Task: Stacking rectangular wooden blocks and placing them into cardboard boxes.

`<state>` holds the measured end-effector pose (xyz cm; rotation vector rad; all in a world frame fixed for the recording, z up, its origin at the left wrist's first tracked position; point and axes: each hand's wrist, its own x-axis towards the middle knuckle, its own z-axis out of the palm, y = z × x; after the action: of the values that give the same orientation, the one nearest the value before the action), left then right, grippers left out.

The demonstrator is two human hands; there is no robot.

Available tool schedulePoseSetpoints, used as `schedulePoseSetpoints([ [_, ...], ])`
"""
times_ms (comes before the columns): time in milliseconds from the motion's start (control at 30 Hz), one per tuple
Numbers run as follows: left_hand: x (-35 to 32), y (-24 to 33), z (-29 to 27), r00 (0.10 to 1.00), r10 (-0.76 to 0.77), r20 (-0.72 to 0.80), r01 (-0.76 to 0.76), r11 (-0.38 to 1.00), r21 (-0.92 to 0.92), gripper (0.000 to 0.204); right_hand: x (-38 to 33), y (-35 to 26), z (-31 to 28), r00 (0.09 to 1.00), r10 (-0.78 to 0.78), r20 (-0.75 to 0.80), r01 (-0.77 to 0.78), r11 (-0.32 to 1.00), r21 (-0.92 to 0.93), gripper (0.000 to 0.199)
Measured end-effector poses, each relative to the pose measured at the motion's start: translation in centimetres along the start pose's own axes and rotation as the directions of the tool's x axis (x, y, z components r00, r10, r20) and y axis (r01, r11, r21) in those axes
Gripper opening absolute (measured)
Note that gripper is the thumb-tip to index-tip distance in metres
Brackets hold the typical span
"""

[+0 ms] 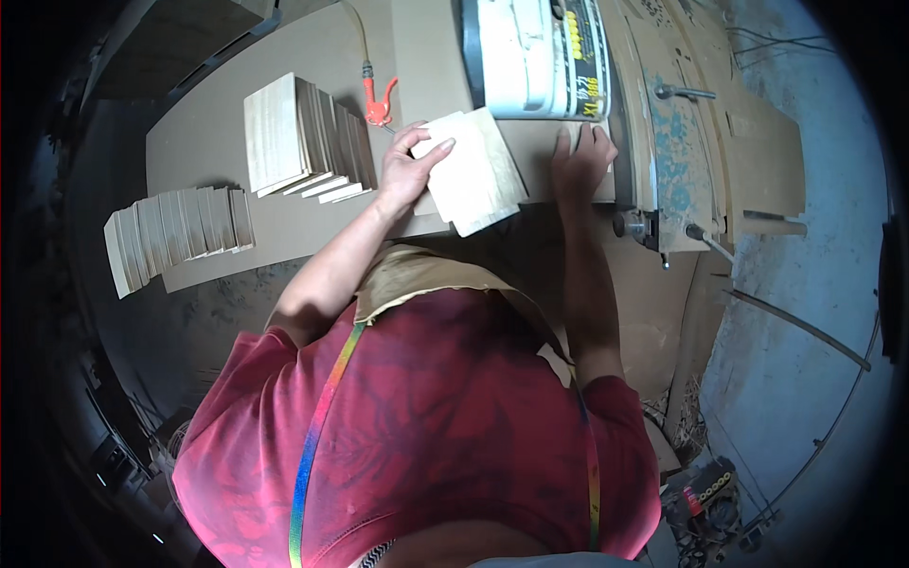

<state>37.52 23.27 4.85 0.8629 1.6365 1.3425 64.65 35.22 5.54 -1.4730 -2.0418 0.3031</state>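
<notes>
My left hand is closed on a few thin, pale wooden boards, its thumb lying over their top face. The boards overlap slightly out of line, above the front edge of the cardboard-covered table. My right hand rests near the table's right end, just in front of a white plastic bucket. Its fingers are apart and reach toward the bucket's base; what lies under the fingertips is hard to make out.
Left of my hands stands a row of upright wooden boards, with another row farther left. Behind the boards lies a red air blow gun on a hose. To the right is a worn machine with metal handles.
</notes>
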Motion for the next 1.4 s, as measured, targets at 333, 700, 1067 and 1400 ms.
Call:
schedulePoseSetpoints([
  [333,0.5,2.2,1.3,0.997,0.074,-0.020,-0.071,0.987,0.147,0.037,-7.6,-5.4,-5.9,0.994,-0.066,0.085,0.069,0.997,-0.029,0.067],
  [700,0.3,2.2,-2.4,0.987,-0.024,0.157,0.012,0.997,0.078,0.037,-1.6,3.8,1.0,0.970,-0.214,-0.116,0.167,0.932,-0.323,0.052],
  [1067,1.5,0.9,2.2,0.990,0.132,-0.041,-0.125,0.982,0.141,0.035,-5.2,-12.1,-2.3,0.984,-0.093,0.153,0.086,0.995,0.051,0.070],
  [1400,0.2,2.8,-0.9,0.968,0.206,0.140,-0.235,0.944,0.233,0.044,-6.3,5.7,-2.7,1.000,0.006,0.000,-0.006,0.987,-0.160,0.065],
])
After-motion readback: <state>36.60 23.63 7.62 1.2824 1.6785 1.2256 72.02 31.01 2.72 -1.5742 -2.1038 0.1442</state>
